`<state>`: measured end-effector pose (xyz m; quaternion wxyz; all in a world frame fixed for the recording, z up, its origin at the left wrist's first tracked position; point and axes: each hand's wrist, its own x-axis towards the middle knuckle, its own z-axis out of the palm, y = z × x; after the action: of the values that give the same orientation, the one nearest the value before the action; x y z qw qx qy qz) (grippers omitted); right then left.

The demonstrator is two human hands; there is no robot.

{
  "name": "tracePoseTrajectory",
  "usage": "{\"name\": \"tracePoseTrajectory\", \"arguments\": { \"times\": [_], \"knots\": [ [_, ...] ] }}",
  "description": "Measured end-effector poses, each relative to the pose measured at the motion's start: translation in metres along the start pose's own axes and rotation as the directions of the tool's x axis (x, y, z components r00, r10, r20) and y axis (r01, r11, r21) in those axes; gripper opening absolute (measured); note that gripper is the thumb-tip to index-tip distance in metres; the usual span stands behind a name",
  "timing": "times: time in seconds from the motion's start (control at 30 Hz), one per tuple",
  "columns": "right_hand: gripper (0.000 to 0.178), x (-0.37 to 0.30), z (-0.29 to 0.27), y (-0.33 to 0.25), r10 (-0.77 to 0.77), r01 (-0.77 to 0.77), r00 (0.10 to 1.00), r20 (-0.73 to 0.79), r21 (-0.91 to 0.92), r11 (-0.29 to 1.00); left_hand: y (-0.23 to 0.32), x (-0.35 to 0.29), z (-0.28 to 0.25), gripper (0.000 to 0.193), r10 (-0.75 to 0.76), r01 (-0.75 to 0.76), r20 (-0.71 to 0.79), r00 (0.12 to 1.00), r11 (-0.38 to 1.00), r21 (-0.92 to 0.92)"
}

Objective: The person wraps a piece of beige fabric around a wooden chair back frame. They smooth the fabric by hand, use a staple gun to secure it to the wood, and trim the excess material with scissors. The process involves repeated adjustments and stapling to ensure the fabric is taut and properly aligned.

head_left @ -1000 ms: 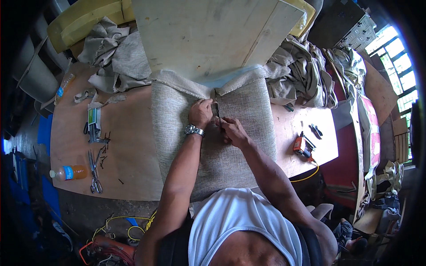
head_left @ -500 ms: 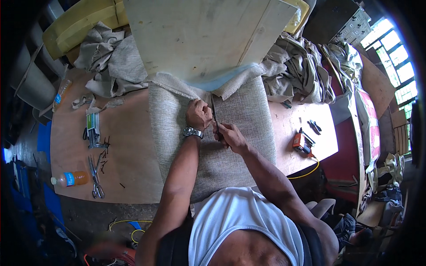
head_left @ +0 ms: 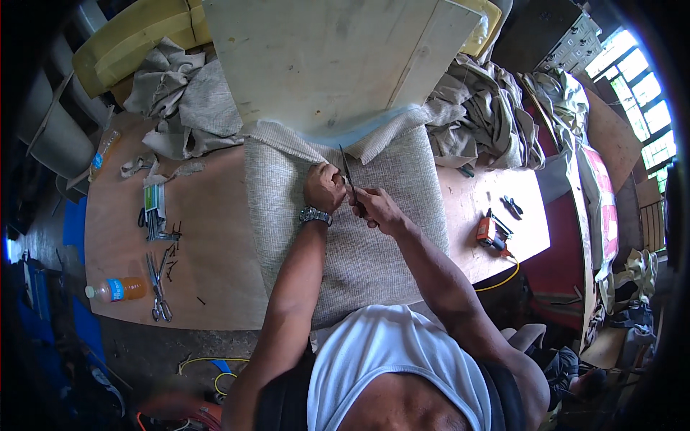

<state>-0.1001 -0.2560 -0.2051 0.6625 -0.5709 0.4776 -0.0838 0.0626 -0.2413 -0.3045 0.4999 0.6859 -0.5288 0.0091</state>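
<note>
Grey-beige woven fabric (head_left: pixel 374 266) covers a padded piece in front of me, its far edge split in the middle and folded into two flaps. My right hand (head_left: pixel 377 210) is closed around dark scissors (head_left: pixel 346 164); their blade points away from me, at the split between the flaps. Just left of it, my left hand (head_left: pixel 325 188), with a metal watch at the wrist, is closed on the fabric near the split. Its fingertips are partly hidden. Beyond the flaps rises a pale wooden panel (head_left: pixel 323 65), with a strip of light-blue material at its base.
On the table (head_left: pixel 215 244) at left lie large scissors (head_left: pixel 159 291), a bottle of orange liquid (head_left: pixel 118 289) and several dark small pieces. An orange air stapler (head_left: pixel 491 233) with a yellow hose and pliers (head_left: pixel 512 207) lie at right. Loose fabric heaps (head_left: pixel 489 111) flank the panel.
The scissors' blade has tilted, its tip now further left and more of it showing above the fabric. My right hand has shifted slightly right; my left hand keeps its closed grip.
</note>
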Motion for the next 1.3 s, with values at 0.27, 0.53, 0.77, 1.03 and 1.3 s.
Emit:
{"name": "tracePoseTrajectory", "arguments": {
  "times": [0.27,0.53,0.77,1.03,1.3],
  "knots": [
    [0.037,0.021,-0.008,0.020,-0.046,0.047,0.999,-0.007,0.164,0.985,-0.011,0.002,0.005,0.010,0.041,-0.050,0.116,0.992,0.996,0.078],
    [0.031,0.026,-0.011,0.028,-0.019,0.021,1.000,-0.025,0.090,0.996,0.021,0.057,-0.050,0.040,-0.133,0.042,0.495,0.859,0.981,0.192],
    [0.029,0.026,-0.014,0.021,0.025,-0.026,1.000,0.009,0.146,0.989,-0.026,0.133,-0.097,0.053,0.432,-0.569,0.377,0.820,0.691,0.446],
    [0.039,0.036,-0.012,0.025,0.001,0.001,0.999,-0.035,0.033,0.999,-0.055,0.134,-0.061,0.019,0.036,-0.423,0.595,0.803,0.738,0.526],
    [0.091,-0.017,0.007,0.009,-0.104,-0.127,0.829,0.549,0.367,0.922,-0.052,0.132,-0.062,0.028,0.034,-0.257,0.431,0.901,0.844,0.471]
  ]
}}
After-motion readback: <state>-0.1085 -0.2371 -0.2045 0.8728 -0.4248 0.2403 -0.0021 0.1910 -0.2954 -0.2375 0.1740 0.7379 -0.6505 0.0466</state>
